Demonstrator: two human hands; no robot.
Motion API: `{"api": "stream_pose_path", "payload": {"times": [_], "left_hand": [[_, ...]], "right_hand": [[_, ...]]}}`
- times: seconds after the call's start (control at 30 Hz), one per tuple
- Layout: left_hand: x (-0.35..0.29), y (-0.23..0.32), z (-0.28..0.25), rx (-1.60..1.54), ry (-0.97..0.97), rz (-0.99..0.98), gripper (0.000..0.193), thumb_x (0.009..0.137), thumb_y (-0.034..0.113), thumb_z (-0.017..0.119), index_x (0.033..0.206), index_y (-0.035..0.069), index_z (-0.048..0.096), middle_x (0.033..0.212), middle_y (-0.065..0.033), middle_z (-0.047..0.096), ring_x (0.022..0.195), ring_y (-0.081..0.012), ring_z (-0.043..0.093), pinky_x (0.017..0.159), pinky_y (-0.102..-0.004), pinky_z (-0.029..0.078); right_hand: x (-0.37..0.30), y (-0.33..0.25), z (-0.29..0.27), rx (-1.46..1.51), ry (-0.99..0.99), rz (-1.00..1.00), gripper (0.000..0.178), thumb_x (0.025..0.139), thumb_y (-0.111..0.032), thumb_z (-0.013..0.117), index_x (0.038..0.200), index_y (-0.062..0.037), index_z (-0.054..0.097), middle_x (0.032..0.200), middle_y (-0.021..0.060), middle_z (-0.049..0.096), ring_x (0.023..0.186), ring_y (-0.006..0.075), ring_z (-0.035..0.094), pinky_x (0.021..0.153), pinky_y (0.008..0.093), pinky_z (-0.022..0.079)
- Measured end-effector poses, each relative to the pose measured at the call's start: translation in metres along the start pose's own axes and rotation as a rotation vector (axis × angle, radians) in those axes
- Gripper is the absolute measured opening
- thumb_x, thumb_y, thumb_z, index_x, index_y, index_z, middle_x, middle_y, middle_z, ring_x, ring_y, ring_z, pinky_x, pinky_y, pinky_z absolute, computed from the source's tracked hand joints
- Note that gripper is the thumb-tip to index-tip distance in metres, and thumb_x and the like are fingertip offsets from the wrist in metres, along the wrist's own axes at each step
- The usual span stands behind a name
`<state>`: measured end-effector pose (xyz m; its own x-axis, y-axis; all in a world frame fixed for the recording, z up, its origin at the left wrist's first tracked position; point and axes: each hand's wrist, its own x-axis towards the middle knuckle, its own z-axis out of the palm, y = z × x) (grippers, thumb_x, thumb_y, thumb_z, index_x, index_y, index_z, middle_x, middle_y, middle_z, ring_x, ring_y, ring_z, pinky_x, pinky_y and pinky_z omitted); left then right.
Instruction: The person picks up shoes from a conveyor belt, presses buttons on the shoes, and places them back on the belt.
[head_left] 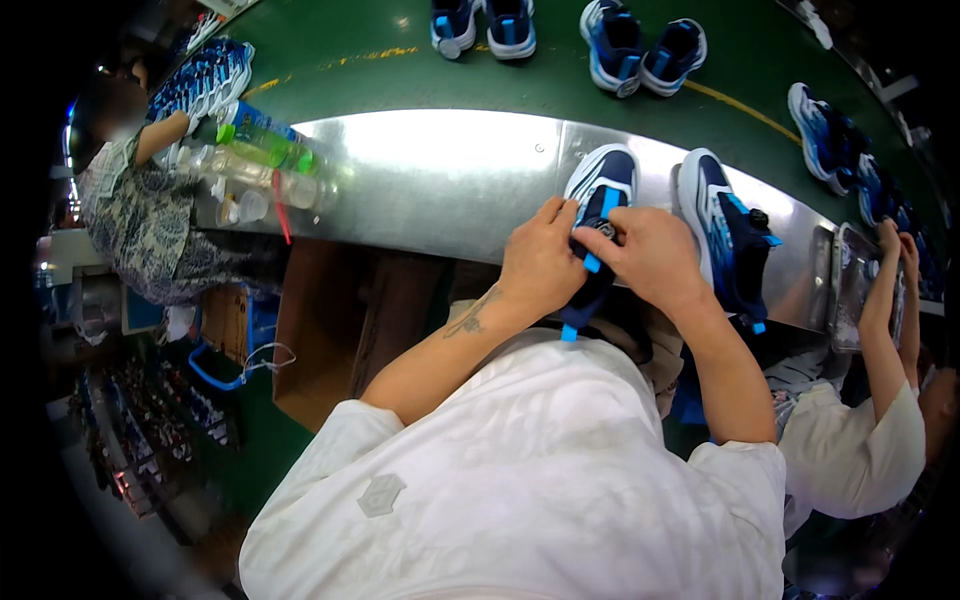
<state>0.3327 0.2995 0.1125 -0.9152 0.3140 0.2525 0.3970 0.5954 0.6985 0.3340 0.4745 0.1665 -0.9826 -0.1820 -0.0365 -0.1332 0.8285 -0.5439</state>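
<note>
A navy, white and light-blue sneaker [611, 170] lies toe outward over the steel ledge, its heel toward my body. My left hand [543, 258] is closed around the shoe's left side near the collar. On its tongue my right hand [655, 252] pinches at a round black dial [605, 230], thumb lying across it; the other fingertips are partly hidden. The matching sneaker [722, 225], with its own black dial and blue pull tabs, stands just right of my right hand, untouched.
Beyond the steel ledge [430, 165] runs a green surface [380, 75] carrying more sneaker pairs [610, 45]. Plastic bottles [265, 150] and a red strip stand at left. A person works at far left; another person's hands [895, 245] reach over a metal tray [850, 280] at right. A cardboard box [320, 335] sits below.
</note>
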Motion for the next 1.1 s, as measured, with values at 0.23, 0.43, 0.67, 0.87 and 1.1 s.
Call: {"api": "stream_pose_path", "payload": {"times": [0.23,0.43,0.67,0.87,1.1], "left_hand": [[0.024,-0.046,-0.062,-0.096,0.105,-0.229,0.027,0.085,0.003,0.061,0.11,-0.002,0.068,0.093,-0.0277,0.07,0.086,-0.0483,0.068,0.078,-0.0504,0.054],[0.029,-0.067,-0.113,0.327,0.29,0.054,0.056,0.083,0.006,0.077,0.131,-0.012,0.057,0.132,-0.0307,0.062,0.11,-0.0471,0.064,0.097,-0.046,0.052],[0.016,0.046,-0.027,-0.016,-0.211,0.089,0.059,0.091,0.017,0.071,0.14,-0.009,0.051,0.124,-0.0303,0.064,0.101,-0.0466,0.066,0.088,-0.0458,0.054],[0.018,0.021,0.005,-0.184,-0.193,-0.155,0.018,0.094,0.01,0.057,0.101,-0.005,0.063,0.087,-0.0308,0.066,0.083,-0.0531,0.063,0.073,-0.0583,0.048],[0.022,0.032,-0.004,-0.128,0.07,0.131,0.052,0.085,-0.002,0.063,0.137,0.001,0.058,0.135,-0.026,0.06,0.123,-0.0488,0.057,0.103,-0.0507,0.048]], "right_hand": [[-0.03,0.046,-0.091,-0.358,0.271,-0.254,0.032,0.08,-0.004,0.074,0.111,-0.0053,0.064,0.116,0.017,0.064,0.109,0.0389,0.061,0.091,0.0469,0.049],[-0.033,0.105,-0.103,-0.32,0.026,-0.189,0.042,0.075,0.0,0.072,0.115,-0.0097,0.066,0.117,0.0121,0.064,0.111,0.0363,0.063,0.091,0.0456,0.055],[0.003,0.049,-0.05,0.004,0.242,-0.238,0.043,0.072,0.003,0.075,0.112,-0.01,0.067,0.109,0.0137,0.059,0.104,0.0357,0.062,0.088,0.0421,0.055],[0.018,0.039,-0.016,-0.113,0.022,-0.394,0.041,0.071,-0.003,0.077,0.111,-0.0103,0.068,0.111,0.0118,0.057,0.11,0.034,0.056,0.089,0.0431,0.053],[-0.014,0.04,-0.011,0.022,0.291,-0.4,0.068,0.079,-0.009,0.076,0.142,-0.0094,0.051,0.123,0.0171,0.06,0.116,0.0393,0.056,0.095,0.0474,0.052]]}}
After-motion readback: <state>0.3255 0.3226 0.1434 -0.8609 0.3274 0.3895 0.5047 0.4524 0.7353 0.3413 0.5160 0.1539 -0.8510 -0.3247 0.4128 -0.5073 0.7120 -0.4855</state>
